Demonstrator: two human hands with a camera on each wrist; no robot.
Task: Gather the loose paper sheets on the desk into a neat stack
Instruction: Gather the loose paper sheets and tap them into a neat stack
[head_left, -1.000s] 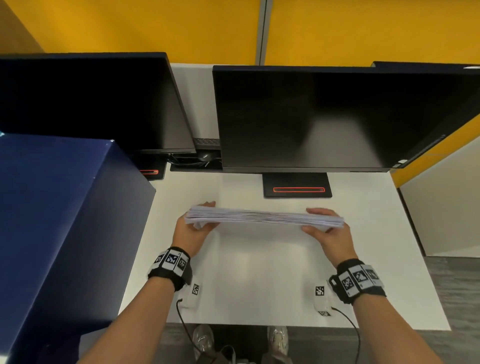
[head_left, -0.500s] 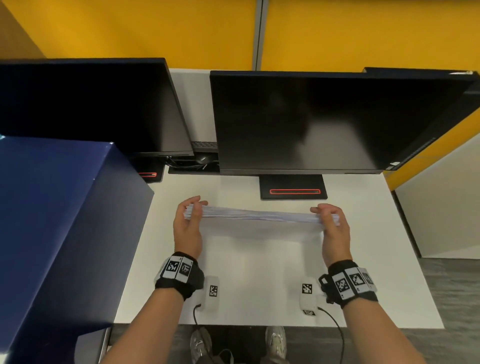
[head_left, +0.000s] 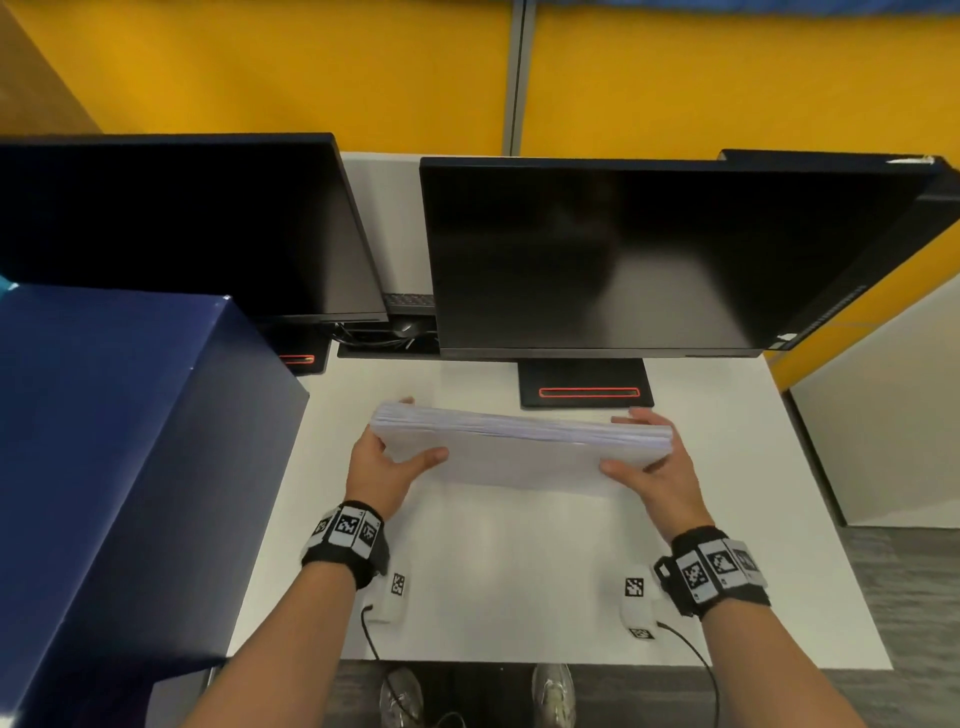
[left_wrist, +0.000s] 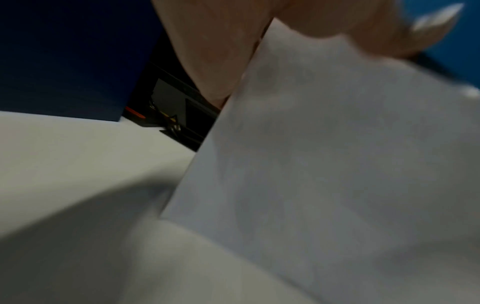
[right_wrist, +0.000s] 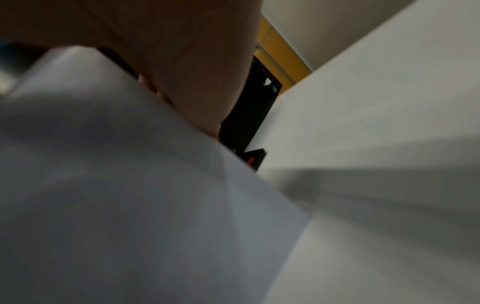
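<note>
From the head view, a thick stack of paper (head_left: 519, 447) is held above the white tabletop (head_left: 519, 571), tilted so its near face shows, in front of the right-hand monitor (head_left: 623, 260) and its stand (head_left: 584, 387). The left hand (head_left: 387, 467) has its grip closed on the stack's left end, thumb lying across the near face and fingertips showing over the far edge. The right hand (head_left: 657, 467) grips the right end the same way, thumb on the near face, fingers wrapped behind. A second monitor (head_left: 171, 228) stands to the left, partly hidden by a dark blue box (head_left: 119, 457). Both wrists wear black bands with printed markers.

From the left wrist view, blurred, the paper (left_wrist: 324, 164) fills the right side, with the hand's fingers (left_wrist: 221, 51) pressed along its edge. The tabletop (left_wrist: 78, 154) lies below, the blue box (left_wrist: 64, 57) behind it.

From the right wrist view, also blurred, the paper (right_wrist: 116, 185) fills the left side and the hand (right_wrist: 194, 61) closes against its edge. The tabletop (right_wrist: 376, 113) runs off to the right, and the dark monitor stand (right_wrist: 255, 158) shows beyond the paper.
</note>
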